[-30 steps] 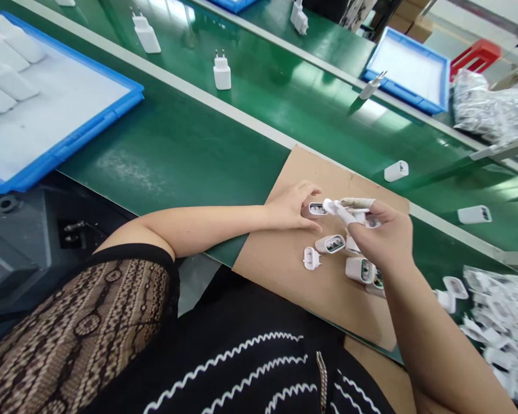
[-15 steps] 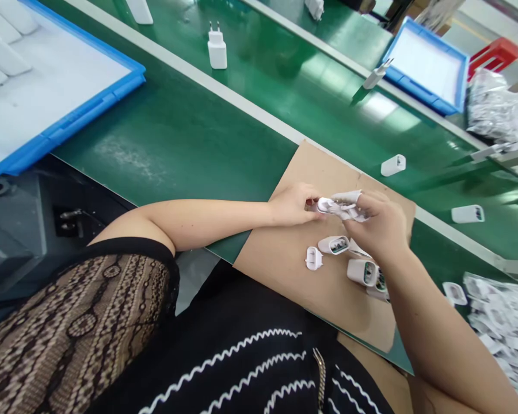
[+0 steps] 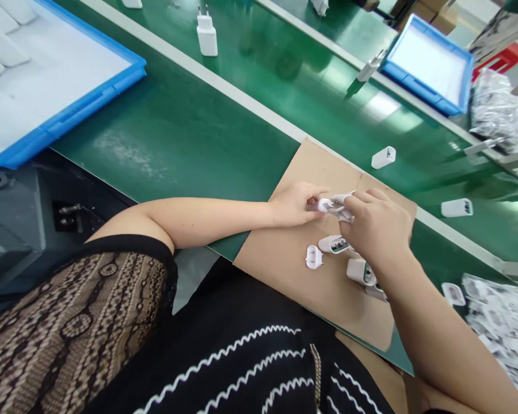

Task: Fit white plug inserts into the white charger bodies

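Observation:
Over a sheet of brown cardboard (image 3: 280,253), my left hand (image 3: 291,205) pinches a small white charger part (image 3: 325,204) at its fingertips. Directly to its right, my right hand (image 3: 375,221) is closed around small white plastic parts (image 3: 343,213), partly hidden by its fingers and blurred. Something white covers a fingertip of that hand. Below the hands, a white plug cap with two pins (image 3: 313,257) lies on the cardboard. Beside it are an open-ended white charger housing (image 3: 333,244) and another housing (image 3: 357,270), with more partly covered by my right wrist.
A green belt runs behind a pale rail, carrying a charger with pins (image 3: 207,35) and open housings (image 3: 383,157). A blue tray (image 3: 129,77) with white blocks stands left; another blue tray (image 3: 427,95) is at the back. A bag of white parts (image 3: 501,333) lies right.
The chargers and housings on the green belt have shifted leftward. My right hand has turned slightly and its fingers cover more of the white parts. My left hand stays nearly in place.

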`<action>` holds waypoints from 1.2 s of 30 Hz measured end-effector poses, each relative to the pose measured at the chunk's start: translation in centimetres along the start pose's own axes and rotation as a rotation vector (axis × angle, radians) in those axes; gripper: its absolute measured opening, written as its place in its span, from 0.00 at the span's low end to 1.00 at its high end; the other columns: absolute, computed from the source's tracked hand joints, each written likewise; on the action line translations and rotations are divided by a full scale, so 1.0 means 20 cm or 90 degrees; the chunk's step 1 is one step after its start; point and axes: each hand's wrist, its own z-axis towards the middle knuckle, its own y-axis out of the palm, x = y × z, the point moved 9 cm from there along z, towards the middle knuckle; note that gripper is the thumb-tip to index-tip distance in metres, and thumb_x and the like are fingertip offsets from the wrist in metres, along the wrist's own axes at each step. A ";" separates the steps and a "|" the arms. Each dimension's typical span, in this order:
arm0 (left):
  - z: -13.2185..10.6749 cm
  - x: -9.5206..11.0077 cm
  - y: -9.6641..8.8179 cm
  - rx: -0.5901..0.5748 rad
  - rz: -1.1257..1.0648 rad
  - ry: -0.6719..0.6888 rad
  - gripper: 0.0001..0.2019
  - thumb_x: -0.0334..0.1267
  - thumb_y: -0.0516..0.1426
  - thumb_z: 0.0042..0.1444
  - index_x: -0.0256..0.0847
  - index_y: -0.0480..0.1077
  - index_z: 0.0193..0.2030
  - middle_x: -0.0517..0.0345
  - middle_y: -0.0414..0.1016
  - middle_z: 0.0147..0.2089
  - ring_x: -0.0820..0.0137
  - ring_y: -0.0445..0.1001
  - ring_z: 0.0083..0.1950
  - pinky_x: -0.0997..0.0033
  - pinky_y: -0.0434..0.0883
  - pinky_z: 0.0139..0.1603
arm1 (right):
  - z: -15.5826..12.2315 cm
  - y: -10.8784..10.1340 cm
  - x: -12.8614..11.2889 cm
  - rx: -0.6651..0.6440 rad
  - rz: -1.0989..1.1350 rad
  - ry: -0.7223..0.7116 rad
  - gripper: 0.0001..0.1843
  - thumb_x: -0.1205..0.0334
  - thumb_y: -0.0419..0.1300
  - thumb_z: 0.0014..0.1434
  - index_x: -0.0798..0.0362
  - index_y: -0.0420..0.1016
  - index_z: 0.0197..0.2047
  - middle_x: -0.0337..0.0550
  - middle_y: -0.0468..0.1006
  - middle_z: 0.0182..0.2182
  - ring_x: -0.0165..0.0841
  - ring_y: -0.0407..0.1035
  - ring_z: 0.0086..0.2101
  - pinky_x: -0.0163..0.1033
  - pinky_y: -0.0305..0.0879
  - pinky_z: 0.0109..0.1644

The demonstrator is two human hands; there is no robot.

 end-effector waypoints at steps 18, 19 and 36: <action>0.23 -0.05 -0.10 0.009 0.199 -0.008 0.14 0.48 0.60 0.64 0.39 0.76 0.36 0.52 0.78 0.34 0.63 0.74 0.38 0.66 0.63 0.37 | -0.24 0.13 0.40 0.102 0.715 0.499 0.26 0.54 0.74 0.41 0.49 0.77 0.45 0.44 0.81 0.34 0.36 0.71 0.29 0.40 0.64 0.28; 0.31 -0.09 -0.15 0.037 0.213 -0.023 0.13 0.47 0.60 0.63 0.39 0.76 0.36 0.51 0.78 0.35 0.62 0.74 0.39 0.65 0.62 0.37 | -0.27 0.14 0.42 0.110 0.761 0.523 0.27 0.56 0.74 0.38 0.49 0.75 0.43 0.45 0.81 0.35 0.36 0.71 0.30 0.39 0.65 0.28; 0.84 -0.26 -0.31 0.228 0.350 -0.056 0.32 0.41 0.63 0.59 0.35 0.63 0.69 0.39 0.59 0.73 0.49 0.57 0.71 0.51 0.55 0.72 | -0.46 0.25 0.51 0.056 0.919 0.630 0.38 0.66 0.76 0.30 0.51 0.72 0.48 0.47 0.83 0.38 0.40 0.78 0.37 0.36 0.69 0.32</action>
